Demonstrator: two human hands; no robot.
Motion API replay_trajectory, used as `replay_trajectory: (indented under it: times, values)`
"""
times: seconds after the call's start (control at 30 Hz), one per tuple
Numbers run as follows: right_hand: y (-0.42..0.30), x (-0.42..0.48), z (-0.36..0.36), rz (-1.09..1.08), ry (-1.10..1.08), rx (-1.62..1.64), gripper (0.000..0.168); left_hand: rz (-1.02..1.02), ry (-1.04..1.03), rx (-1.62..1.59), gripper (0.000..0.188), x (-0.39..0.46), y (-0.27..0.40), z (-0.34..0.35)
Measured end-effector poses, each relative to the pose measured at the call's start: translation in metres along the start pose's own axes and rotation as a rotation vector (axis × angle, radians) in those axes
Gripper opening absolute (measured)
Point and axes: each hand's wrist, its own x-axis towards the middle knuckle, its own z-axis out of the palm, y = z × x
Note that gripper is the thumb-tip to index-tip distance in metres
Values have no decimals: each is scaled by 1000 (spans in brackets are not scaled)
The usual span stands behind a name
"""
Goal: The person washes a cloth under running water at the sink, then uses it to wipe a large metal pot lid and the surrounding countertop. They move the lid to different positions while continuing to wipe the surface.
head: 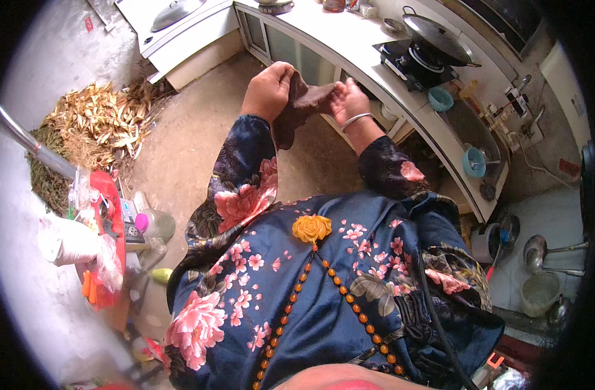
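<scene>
A dark brown cloth [304, 105] is stretched between my two hands in front of my body, above the floor. My left hand [269, 90] grips its upper left part with curled fingers, and some of the cloth hangs down beside that wrist. My right hand [348, 101], with a silver bangle [357, 120] at the wrist, holds the right end between thumb and fingers; its fingers are slightly blurred.
A white counter [326, 29] curves along the far and right side, bearing a wok [438, 39] on a gas stove [409, 66]. Blue bowls [440, 99] stand near the sink. Corn husks [107, 117] lie at left, behind a red tray [119, 229] of carrots and bags.
</scene>
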Motion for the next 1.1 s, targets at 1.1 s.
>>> replay_trajectory:
  times: [1.1]
  values:
    - [46, -11, 6, 250, -431, 153, 39, -481, -368, -12, 67, -75, -6, 49]
